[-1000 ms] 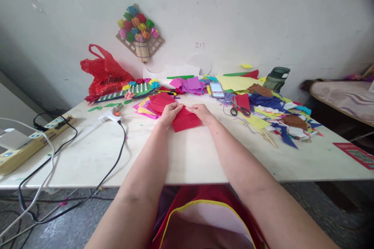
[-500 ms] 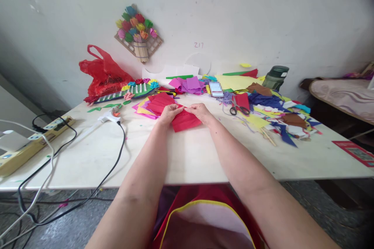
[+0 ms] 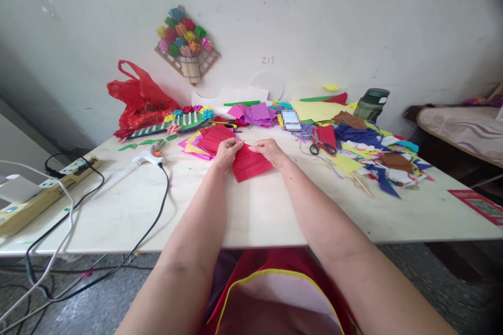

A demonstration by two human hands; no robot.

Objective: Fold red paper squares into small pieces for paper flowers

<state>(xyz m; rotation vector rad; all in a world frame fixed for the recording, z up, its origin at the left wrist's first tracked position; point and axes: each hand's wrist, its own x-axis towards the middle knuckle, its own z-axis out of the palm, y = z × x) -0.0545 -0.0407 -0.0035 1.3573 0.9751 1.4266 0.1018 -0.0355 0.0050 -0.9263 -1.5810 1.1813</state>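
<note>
Between my hands, over the middle of the table, is a creased red sheet [image 3: 252,164] that looks like crepe paper. My left hand [image 3: 228,153] pinches its upper left edge between thumb and fingers. At the upper right edge, my right hand [image 3: 268,151] grips the same sheet, fingertips closed. The sheet's lower part hangs toward me. Just behind and left of my left hand lies a stack of red, yellow and pink sheets [image 3: 192,145].
Left on the table [image 3: 267,220] lie a white glue gun [image 3: 149,157] with a black cord and a power strip [image 3: 55,188]. Scissors [image 3: 322,147], a pile of coloured scraps [image 3: 377,152] and a green bottle [image 3: 370,104] are right. A red bag [image 3: 141,97] stands back left.
The red sheet's lower edge has dropped slightly and shifted a little right. My fingertips are slightly farther apart, and both hands still pinch the sheet.
</note>
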